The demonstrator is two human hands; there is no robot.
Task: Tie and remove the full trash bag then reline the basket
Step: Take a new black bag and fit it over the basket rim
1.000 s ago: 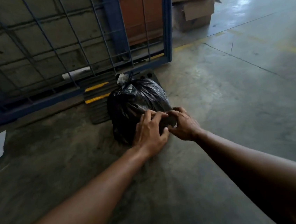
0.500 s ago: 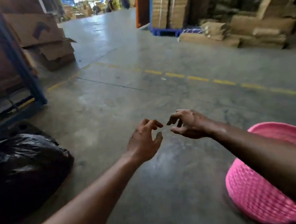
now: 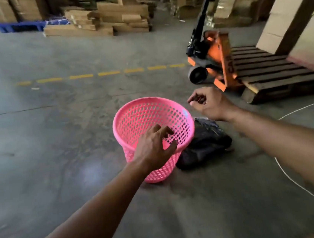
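A pink perforated plastic basket (image 3: 147, 110) stands upright on the concrete floor, with no liner in it. My left hand (image 3: 153, 148) hovers over its near rim, fingers spread and holding nothing. My right hand (image 3: 208, 103) is in the air to the right of the basket, fingers loosely curled and holding nothing. A black plastic bag (image 3: 203, 145) lies on the floor against the basket's right side, partly hidden by it. The full tied trash bag is out of view.
An orange pallet jack (image 3: 211, 55) and a wooden pallet (image 3: 275, 75) with cardboard boxes stand at the right. Stacks of flat cardboard (image 3: 103, 21) line the back. A white cord (image 3: 302, 187) runs across the floor at the right. A dashed yellow line (image 3: 97, 74) crosses the floor.
Both hands have let go of the tied black bag by the blue gate. My view has swung right to the pink basket, and my left hand now reaches over its rim.
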